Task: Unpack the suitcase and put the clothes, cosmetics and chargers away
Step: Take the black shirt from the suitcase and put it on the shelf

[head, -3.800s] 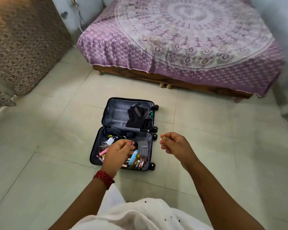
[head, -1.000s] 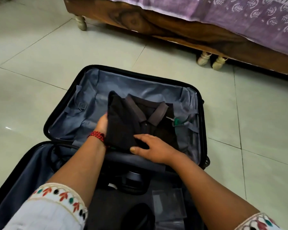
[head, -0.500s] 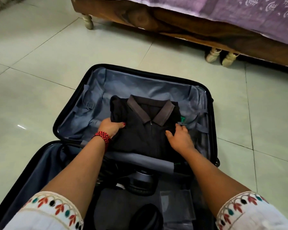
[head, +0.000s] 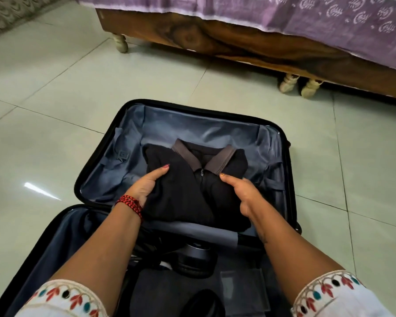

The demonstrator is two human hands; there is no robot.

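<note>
Holding a folded black shirt (head: 185,197) from both sides, inside the far half of an open suitcase (head: 94,163) lying flat on the floor (head: 55,92). Gripping the shirt's left edge with the left hand (head: 146,186), thumb lying across the top of the cloth and fingers tucked out of sight beneath it. Clamping the right edge the same way with the right hand (head: 242,193), thumb pointing inward near the zip below the brown collar, fingers hidden under the fold. Keeping the collar toward the far side, with the shirt's near edge reaching over the grey strip between the two halves. Unable to tell whether the shirt is resting on the grey lining or lifted just off it. Wearing a red thread band (head: 129,204) on the left wrist and white sleeves (head: 62,296) with embroidered trim on both arms. Reaching across the near half with both forearms, passing over a round dark device (head: 196,255), a black cable (head: 146,245) just left of it and a clear plastic pouch (head: 242,280) to its right. Facing a wooden bed (head: 238,42) on pale turned legs beyond the suitcase, with a purple printed bedspread (head: 329,17) hanging over its edge.
</note>
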